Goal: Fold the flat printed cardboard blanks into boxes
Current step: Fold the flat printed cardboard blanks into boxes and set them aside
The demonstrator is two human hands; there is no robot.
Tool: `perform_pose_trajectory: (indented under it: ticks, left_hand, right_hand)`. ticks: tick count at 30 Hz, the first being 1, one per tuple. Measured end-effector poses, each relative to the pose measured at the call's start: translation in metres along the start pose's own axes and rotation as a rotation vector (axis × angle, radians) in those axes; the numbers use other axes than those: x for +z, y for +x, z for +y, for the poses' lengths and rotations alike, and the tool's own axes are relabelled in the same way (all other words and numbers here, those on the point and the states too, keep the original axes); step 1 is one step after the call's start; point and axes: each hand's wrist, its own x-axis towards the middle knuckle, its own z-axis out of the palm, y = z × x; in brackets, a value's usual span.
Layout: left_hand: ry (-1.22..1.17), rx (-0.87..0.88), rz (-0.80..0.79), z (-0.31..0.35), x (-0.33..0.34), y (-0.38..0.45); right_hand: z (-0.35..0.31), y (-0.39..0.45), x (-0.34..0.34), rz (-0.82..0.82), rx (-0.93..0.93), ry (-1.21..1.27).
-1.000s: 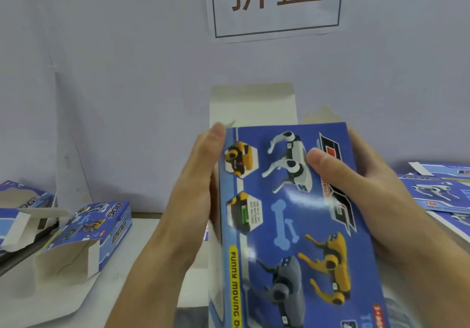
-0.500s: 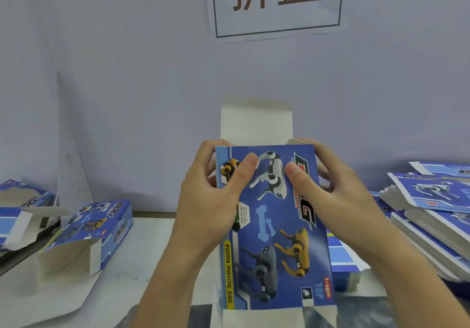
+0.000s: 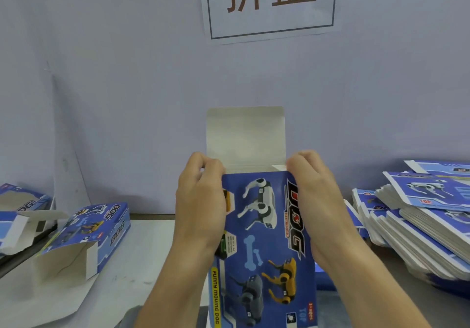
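I hold the blue printed cardboard dog box (image 3: pixel 264 238) up before me. My left hand (image 3: pixel 201 200) and right hand (image 3: pixel 312 200) pinch its top corners. Next, I think, the white top flap (image 3: pixel 245 137) needs folding down and tucking in.

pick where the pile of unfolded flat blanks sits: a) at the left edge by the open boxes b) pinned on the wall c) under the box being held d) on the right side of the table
d, the stack of flat blanks lies at the right of the table, while folded boxes sit at the left.
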Motion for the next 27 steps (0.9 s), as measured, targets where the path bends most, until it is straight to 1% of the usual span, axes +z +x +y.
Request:
perform_pose_trajectory:
  ticks: [4,6,8,10,11,13,15,16,18,20,23,27]
  left_hand:
    - [-0.03,-0.039,-0.038,-0.0017,-0.0014,-0.0006]
    - [-0.029,-0.038,-0.061,-0.0004,-0.0012,-0.0011]
    - [-0.044,-0.039,-0.081,0.0018,-0.0001,-0.0018]
    - [-0.051,0.007,-0.077,0.0035,0.0003,-0.0033]
    - [-0.047,0.038,-0.048,0.0044,-0.0003,-0.0044]
    - [-0.125,0.074,0.008,0.0028,-0.0014,-0.0051]
    - [-0.24,0.019,0.001,0.0023,-0.0022,-0.0066]
    - [-0.255,-0.008,-0.01,0.0022,-0.0028,-0.0074]
    - [-0.216,-0.015,-0.02,0.003,-0.002,-0.0083]
    - [-0.136,0.029,-0.051,0.0034,-0.0006,-0.0063]
    - [-0.074,0.052,-0.107,0.0003,-0.001,-0.0032]
    - [-0.067,0.062,-0.123,0.0059,-0.0024,-0.0054]
  right_hand:
    - [-0.0018,-0.0001,0.0054,0.006,0.026,0.008]
    - [-0.0033,0.0002,0.005,-0.026,0.024,0.042]
    - [-0.0027,0.0007,0.004,-0.008,0.025,0.088]
    - [0.0025,0.0026,0.0021,0.027,0.007,0.092]
    - [0.0031,0.002,0.002,0.033,0.004,0.085]
    - [0.0034,-0.0001,0.0021,0.04,-0.021,0.15]
    - [0.0026,-0.0034,0.0017,0.006,-0.033,0.227]
    - [0.0013,-0.0047,0.0019,-0.021,-0.035,0.233]
    - [0.001,-0.0042,0.0037,-0.063,-0.05,0.157]
    - [0.0007,-0.0038,0.0059,-0.081,-0.085,0.055]
    - [0.0004,-0.0028,0.0053,-0.067,-0.11,0.05]
    - [0.0003,-0.0026,0.0041,-0.042,-0.146,0.063]
